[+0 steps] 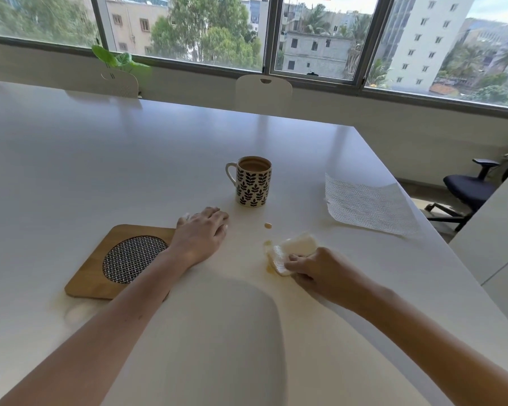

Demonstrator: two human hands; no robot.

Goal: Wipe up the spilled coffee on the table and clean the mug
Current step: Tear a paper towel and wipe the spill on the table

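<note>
Right hand (311,266) fingers curled, gripping folded paper towel (291,252), stained tan, pressed onto coffee spill (269,268). Left hand (201,230) flat on table (100,159), fingers straight, possibly covering a scrap. Leaf-patterned mug (252,181) upright, coffee inside.

Glossy smooth table (129,159), glazed ceramic mug (253,183), matt wooden trivet (85,276) with woven inset, embossed paper towel (367,205).

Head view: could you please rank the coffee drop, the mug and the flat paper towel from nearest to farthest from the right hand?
From the right hand:
1. Coffee drop, just beyond, toward the mug.
2. Mug, farther back, centre.
3. Flat paper towel, back right, by the table edge.
</note>
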